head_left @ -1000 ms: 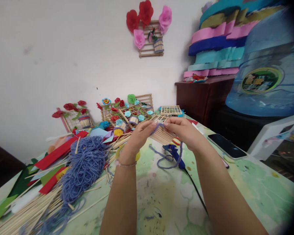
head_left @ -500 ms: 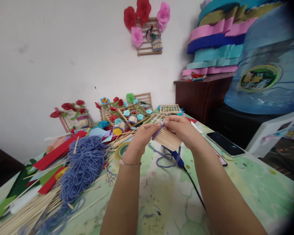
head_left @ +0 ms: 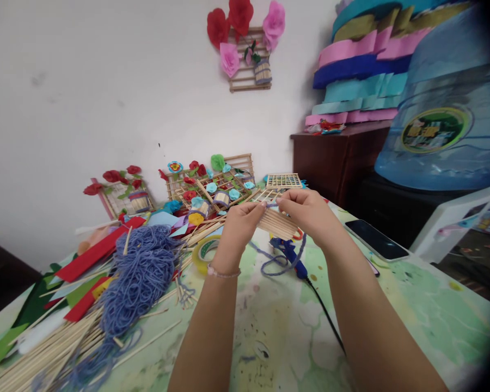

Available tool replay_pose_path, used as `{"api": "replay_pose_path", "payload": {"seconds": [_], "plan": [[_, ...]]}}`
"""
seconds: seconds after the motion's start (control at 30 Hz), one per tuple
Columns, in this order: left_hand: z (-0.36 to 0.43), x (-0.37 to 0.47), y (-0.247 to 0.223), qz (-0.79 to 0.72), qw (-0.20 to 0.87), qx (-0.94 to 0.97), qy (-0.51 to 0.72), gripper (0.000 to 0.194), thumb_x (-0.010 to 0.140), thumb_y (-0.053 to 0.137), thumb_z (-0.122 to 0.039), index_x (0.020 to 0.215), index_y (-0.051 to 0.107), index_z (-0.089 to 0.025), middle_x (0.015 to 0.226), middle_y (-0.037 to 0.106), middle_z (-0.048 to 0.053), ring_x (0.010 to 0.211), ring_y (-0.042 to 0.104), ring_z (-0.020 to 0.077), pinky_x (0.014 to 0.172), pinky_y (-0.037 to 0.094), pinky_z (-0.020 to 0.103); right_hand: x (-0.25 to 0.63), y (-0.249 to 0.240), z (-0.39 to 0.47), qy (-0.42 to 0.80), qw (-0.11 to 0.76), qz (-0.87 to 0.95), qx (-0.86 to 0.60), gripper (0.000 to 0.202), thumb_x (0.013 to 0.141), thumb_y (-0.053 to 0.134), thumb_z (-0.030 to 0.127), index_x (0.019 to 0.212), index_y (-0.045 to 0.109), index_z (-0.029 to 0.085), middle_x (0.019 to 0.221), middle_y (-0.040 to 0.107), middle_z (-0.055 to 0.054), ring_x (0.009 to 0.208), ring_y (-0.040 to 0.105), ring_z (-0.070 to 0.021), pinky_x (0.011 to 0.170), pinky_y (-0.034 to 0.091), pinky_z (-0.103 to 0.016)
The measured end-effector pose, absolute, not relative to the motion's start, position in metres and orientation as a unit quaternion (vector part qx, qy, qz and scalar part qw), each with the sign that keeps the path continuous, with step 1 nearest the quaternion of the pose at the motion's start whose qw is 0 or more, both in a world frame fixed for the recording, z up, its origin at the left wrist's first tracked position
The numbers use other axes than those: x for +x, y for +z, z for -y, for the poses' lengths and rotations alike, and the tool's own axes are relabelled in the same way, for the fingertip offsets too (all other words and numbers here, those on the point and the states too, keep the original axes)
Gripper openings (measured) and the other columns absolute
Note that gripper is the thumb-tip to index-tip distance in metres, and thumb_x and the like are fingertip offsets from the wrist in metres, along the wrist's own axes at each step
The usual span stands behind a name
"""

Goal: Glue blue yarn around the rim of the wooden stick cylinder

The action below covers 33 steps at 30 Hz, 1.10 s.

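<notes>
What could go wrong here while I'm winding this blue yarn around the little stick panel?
The yarn trails from the stick panel, held between your left hand and right hand, down over the blue glue gun; a tug might drag the gun or snag the strand. The gun's cord runs under your right arm, so it could catch. The phone sits near the table edge and might get knocked.

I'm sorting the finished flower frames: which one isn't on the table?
The flower frame on the wall, with big red and pink paper flowers. The other flower frames stand on the table's far edge against the wall.
</notes>
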State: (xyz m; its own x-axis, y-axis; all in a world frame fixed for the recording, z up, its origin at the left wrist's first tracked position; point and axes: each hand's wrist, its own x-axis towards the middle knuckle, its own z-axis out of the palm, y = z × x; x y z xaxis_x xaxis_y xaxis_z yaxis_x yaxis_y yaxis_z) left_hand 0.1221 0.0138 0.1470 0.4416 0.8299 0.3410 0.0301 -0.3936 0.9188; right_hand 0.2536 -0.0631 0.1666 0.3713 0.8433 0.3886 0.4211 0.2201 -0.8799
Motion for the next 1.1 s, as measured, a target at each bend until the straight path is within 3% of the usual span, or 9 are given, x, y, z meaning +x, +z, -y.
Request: {"api": "replay_pose_path", "payload": {"seconds": [0.13,0.43,0.6,0.9,1.1], "plan": [[-0.013,0.124,0.147,-0.306,0.43,0.72,0.45,0.031,0.075,0.059,-0.043,0.063,0.063,-0.015,0.054,0.043,-0.003,0.053,0.034,0.0092,0.05,0.025,0.023,0.251,0.165,0.062,0.182,0.558,0.532,-0.61,0.02,0.071,0.053,0.035,0.061,0.052,0.018,0.054,0.044,0.002,0.05,0.038,-0.0096,0.047,0.028,-0.024],[-0.015,0.132,0.141,-0.274,0.447,0.647,0.553,0.025,0.075,0.06,-0.037,0.066,0.067,-0.015,0.058,0.054,-0.002,0.059,0.044,0.0116,0.058,0.036,0.023,0.242,0.165,0.06,0.149,0.517,0.549,-0.639,0.03,0.074,0.052,0.039,0.055,0.046,0.018,0.05,0.04,0.003,0.049,0.034,-0.0088,0.048,0.023,-0.025],[-0.006,0.138,0.144,-0.241,0.496,0.576,0.603,0.021,0.074,0.062,-0.032,0.066,0.068,-0.014,0.065,0.061,-0.001,0.063,0.049,0.0106,0.062,0.039,0.022,0.233,0.163,0.056,0.143,0.527,0.545,-0.636,0.028,0.075,0.051,0.039,0.057,0.046,0.018,0.05,0.038,0.004,0.048,0.032,-0.0085,0.046,0.022,-0.023],[-0.009,0.143,0.143,-0.219,0.568,0.438,0.661,0.011,0.069,0.065,-0.023,0.064,0.065,-0.013,0.061,0.059,-0.002,0.061,0.05,0.0083,0.061,0.038,0.02,0.226,0.157,0.051,0.085,0.552,0.552,-0.62,0.035,0.077,0.052,0.042,0.054,0.046,0.017,0.052,0.045,0.003,0.052,0.037,-0.0094,0.048,0.025,-0.022],[-0.007,0.141,0.153,-0.217,0.66,0.302,0.652,0.014,0.076,0.06,-0.015,0.062,0.058,-0.012,0.057,0.058,-0.003,0.051,0.053,0.0061,0.055,0.038,0.019,0.218,0.156,0.048,0.103,0.56,0.556,-0.605,0.03,0.079,0.053,0.039,0.06,0.058,0.016,0.054,0.05,0.002,0.052,0.039,-0.0093,0.049,0.026,-0.023]]}}
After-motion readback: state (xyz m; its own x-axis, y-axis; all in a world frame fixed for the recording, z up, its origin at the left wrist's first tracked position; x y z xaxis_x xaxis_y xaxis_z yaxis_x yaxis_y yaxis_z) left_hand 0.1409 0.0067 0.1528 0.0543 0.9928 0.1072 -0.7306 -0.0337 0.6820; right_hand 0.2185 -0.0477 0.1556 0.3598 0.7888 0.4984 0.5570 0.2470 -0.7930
